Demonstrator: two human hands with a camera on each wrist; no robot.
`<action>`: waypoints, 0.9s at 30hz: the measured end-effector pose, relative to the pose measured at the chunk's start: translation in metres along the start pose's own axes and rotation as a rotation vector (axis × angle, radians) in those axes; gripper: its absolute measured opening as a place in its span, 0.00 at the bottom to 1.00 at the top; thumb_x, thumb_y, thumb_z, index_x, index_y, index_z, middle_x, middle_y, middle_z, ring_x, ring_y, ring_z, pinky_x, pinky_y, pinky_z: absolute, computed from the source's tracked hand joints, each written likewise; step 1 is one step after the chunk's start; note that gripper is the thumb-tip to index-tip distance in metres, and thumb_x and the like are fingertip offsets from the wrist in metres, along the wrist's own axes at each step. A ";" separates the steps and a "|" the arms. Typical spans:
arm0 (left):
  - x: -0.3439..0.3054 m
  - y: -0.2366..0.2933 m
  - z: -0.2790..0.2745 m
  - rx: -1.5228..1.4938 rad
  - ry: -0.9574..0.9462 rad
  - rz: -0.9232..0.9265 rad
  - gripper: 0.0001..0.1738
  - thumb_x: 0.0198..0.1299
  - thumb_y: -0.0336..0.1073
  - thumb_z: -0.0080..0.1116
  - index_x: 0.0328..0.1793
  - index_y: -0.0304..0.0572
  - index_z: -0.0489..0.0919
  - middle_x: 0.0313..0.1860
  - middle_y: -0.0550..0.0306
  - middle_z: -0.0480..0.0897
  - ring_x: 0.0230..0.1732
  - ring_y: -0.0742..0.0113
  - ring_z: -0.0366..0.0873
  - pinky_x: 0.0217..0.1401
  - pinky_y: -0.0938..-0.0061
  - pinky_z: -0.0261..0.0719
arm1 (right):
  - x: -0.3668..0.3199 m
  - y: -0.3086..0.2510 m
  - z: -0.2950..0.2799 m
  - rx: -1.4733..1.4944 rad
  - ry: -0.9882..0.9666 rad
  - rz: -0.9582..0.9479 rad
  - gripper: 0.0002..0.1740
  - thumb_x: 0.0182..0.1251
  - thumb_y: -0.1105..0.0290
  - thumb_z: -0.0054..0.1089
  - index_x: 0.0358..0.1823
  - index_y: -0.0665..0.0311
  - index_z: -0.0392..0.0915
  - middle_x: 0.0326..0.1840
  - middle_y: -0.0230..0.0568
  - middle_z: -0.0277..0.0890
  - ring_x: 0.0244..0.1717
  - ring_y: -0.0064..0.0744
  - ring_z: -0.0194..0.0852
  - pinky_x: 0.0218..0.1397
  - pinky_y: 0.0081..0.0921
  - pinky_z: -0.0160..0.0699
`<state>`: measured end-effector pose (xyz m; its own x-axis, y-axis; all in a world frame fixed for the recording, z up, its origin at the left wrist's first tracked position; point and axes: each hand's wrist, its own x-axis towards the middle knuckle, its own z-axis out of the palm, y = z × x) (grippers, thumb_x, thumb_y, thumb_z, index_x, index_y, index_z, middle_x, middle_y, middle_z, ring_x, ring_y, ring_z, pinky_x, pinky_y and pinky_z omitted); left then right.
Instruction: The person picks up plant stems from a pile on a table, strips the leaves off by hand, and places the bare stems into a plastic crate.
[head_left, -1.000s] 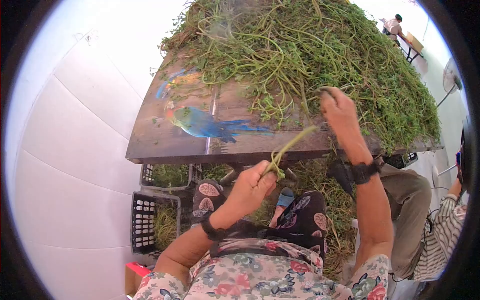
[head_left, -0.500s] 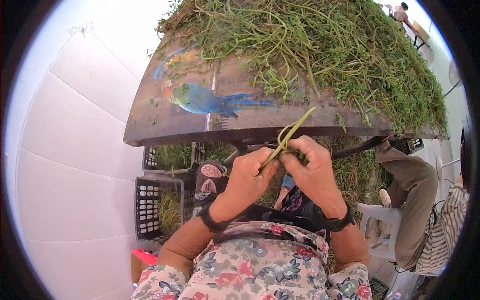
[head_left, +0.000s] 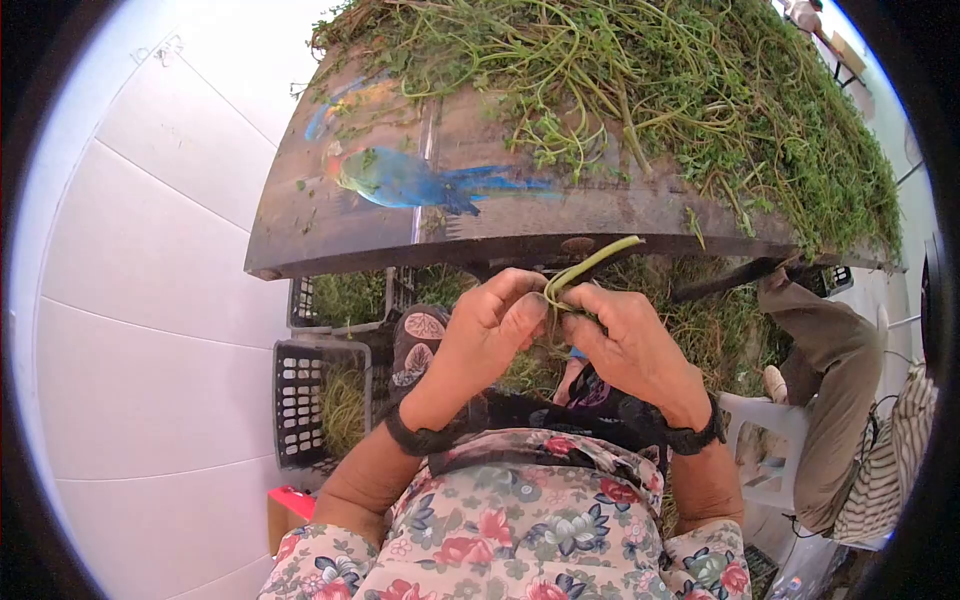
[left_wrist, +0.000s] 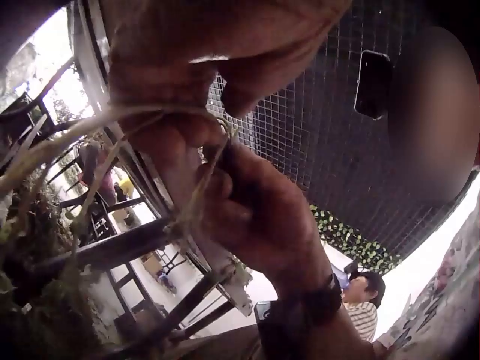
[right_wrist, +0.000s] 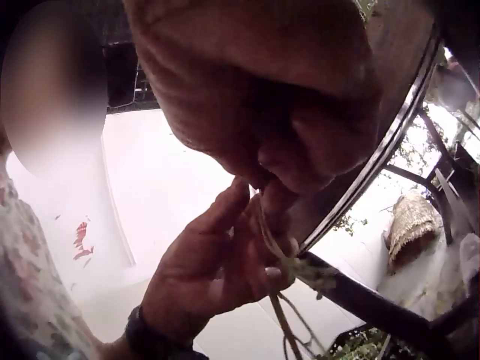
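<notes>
Both hands meet just in front of the table's near edge in the head view. The left hand [head_left: 500, 325] pinches a green stem [head_left: 590, 265] near its bent part, thumb against fingers. Close on the other side, the right hand [head_left: 635, 345] has its fingers curled round the same stem's lower, leafy part. The stem's thick end points up and right. In the left wrist view, the stem [left_wrist: 82, 127] runs out between the hands. Thin stem ends [right_wrist: 281, 322] hang below the fingers in the right wrist view.
A heap of green plants [head_left: 700, 90] covers much of the wooden table [head_left: 290, 225], which has a painted bird. Black crates [head_left: 297, 405] with greens stand at lower left. More greens lie on the floor under the table. A white stool [head_left: 765, 420] and a seated person's leg [head_left: 840, 400] are at right.
The right hand has come back from the table's edge to the left hand and taken hold of the stem. The stem has tilted lower towards the right.
</notes>
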<state>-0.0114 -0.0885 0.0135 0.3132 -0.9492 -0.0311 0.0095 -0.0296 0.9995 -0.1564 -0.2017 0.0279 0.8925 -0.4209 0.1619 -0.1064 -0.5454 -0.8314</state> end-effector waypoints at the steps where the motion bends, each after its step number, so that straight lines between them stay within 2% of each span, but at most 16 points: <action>1: 0.000 0.001 0.001 0.003 0.006 0.015 0.18 0.61 0.44 0.55 0.45 0.33 0.75 0.31 0.63 0.77 0.31 0.80 0.70 0.35 0.82 0.71 | -0.001 0.001 0.000 -0.051 -0.004 -0.029 0.11 0.57 0.72 0.49 0.41 0.68 0.72 0.33 0.58 0.74 0.37 0.57 0.73 0.38 0.41 0.72; 4: 0.003 0.006 0.001 0.021 -0.018 -0.016 0.16 0.60 0.41 0.57 0.43 0.33 0.75 0.31 0.65 0.77 0.31 0.82 0.69 0.34 0.84 0.70 | -0.003 -0.002 -0.001 -0.084 -0.096 0.004 0.11 0.57 0.71 0.49 0.40 0.67 0.72 0.33 0.57 0.74 0.37 0.57 0.73 0.38 0.42 0.73; 8: 0.000 0.014 0.002 -0.005 -0.053 -0.127 0.12 0.58 0.36 0.58 0.41 0.33 0.76 0.31 0.66 0.77 0.31 0.83 0.69 0.33 0.84 0.70 | -0.006 -0.001 0.002 -0.130 -0.009 -0.086 0.09 0.56 0.72 0.49 0.37 0.67 0.73 0.31 0.55 0.74 0.34 0.57 0.73 0.35 0.43 0.72; 10: -0.003 0.013 0.003 0.049 -0.058 -0.100 0.10 0.59 0.35 0.57 0.40 0.34 0.75 0.30 0.66 0.76 0.31 0.84 0.68 0.32 0.85 0.69 | -0.007 -0.003 0.003 -0.139 0.081 -0.109 0.09 0.55 0.72 0.49 0.36 0.67 0.74 0.30 0.55 0.73 0.33 0.58 0.72 0.33 0.42 0.72; 11: -0.004 0.013 0.003 0.076 -0.060 -0.086 0.09 0.59 0.34 0.56 0.40 0.35 0.75 0.30 0.67 0.75 0.31 0.84 0.68 0.32 0.85 0.68 | -0.006 -0.002 0.004 -0.059 0.109 -0.087 0.09 0.56 0.72 0.48 0.36 0.67 0.74 0.28 0.53 0.74 0.30 0.54 0.72 0.31 0.39 0.71; 13: -0.006 0.012 0.008 -0.069 -0.026 -0.044 0.07 0.59 0.32 0.54 0.40 0.38 0.74 0.29 0.66 0.75 0.28 0.82 0.70 0.31 0.85 0.69 | -0.005 0.002 0.004 0.100 0.164 -0.041 0.09 0.56 0.73 0.47 0.35 0.67 0.74 0.25 0.48 0.75 0.23 0.46 0.72 0.25 0.32 0.69; 16: -0.009 0.015 0.007 -0.201 -0.014 0.043 0.06 0.60 0.34 0.53 0.39 0.40 0.72 0.29 0.64 0.75 0.27 0.79 0.71 0.31 0.84 0.70 | -0.002 0.022 -0.008 0.586 0.261 0.359 0.09 0.57 0.73 0.46 0.35 0.67 0.75 0.23 0.35 0.74 0.18 0.26 0.65 0.21 0.20 0.60; 19: -0.008 0.013 -0.004 -0.255 -0.034 0.073 0.10 0.62 0.40 0.55 0.40 0.42 0.71 0.30 0.61 0.75 0.28 0.77 0.72 0.33 0.82 0.72 | -0.007 0.023 -0.014 0.888 0.353 0.366 0.09 0.59 0.73 0.46 0.33 0.66 0.76 0.24 0.26 0.70 0.20 0.12 0.56 0.20 0.13 0.52; 20: -0.006 0.011 -0.007 -0.274 -0.020 0.057 0.11 0.62 0.41 0.55 0.40 0.42 0.71 0.30 0.61 0.75 0.28 0.77 0.72 0.32 0.82 0.72 | -0.009 0.018 -0.016 0.921 0.310 0.379 0.10 0.59 0.72 0.46 0.35 0.67 0.76 0.25 0.28 0.71 0.23 0.14 0.62 0.24 0.14 0.59; 23: -0.004 0.008 -0.006 -0.306 0.007 0.036 0.12 0.62 0.42 0.55 0.41 0.41 0.71 0.30 0.61 0.75 0.28 0.77 0.72 0.32 0.82 0.72 | -0.012 0.012 -0.012 0.568 0.183 0.389 0.11 0.60 0.72 0.46 0.38 0.67 0.77 0.29 0.29 0.74 0.27 0.16 0.66 0.29 0.15 0.65; 24: -0.004 0.007 -0.005 -0.314 0.017 0.031 0.12 0.62 0.42 0.55 0.42 0.41 0.70 0.30 0.61 0.75 0.28 0.77 0.72 0.32 0.82 0.72 | -0.012 0.014 -0.006 0.413 0.159 0.244 0.11 0.58 0.72 0.51 0.41 0.67 0.76 0.35 0.35 0.77 0.30 0.27 0.73 0.35 0.23 0.72; 27: -0.003 0.008 -0.003 -0.331 0.022 0.045 0.13 0.62 0.42 0.54 0.42 0.41 0.70 0.29 0.61 0.75 0.27 0.76 0.72 0.30 0.82 0.71 | -0.011 0.004 0.005 0.241 0.071 0.024 0.11 0.54 0.73 0.57 0.39 0.68 0.76 0.36 0.43 0.77 0.33 0.35 0.75 0.39 0.29 0.73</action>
<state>-0.0088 -0.0851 0.0218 0.3410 -0.9400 0.0091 0.3026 0.1189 0.9457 -0.1646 -0.1961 0.0202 0.8572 -0.4859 0.1707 -0.0119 -0.3501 -0.9366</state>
